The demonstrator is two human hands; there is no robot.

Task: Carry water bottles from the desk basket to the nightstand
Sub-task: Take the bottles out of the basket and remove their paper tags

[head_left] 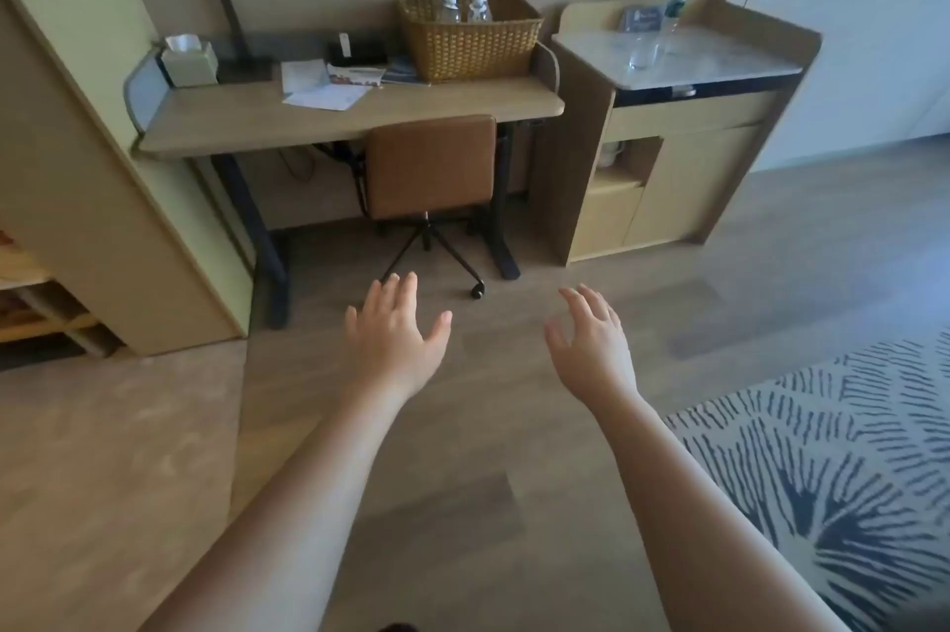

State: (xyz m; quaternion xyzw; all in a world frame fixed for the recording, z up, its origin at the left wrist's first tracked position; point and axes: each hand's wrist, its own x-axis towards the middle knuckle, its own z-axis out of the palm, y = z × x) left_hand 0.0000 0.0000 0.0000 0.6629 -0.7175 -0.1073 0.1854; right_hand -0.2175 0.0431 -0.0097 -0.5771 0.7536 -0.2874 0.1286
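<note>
**Bare hands out, bottles in basket**

While both arms reach over wood floor, left hand & right hand hold nothing, fingers spread loose. Water bottles stand in wicker basket on desk, chair tucked under; patterned rug at right.
</note>
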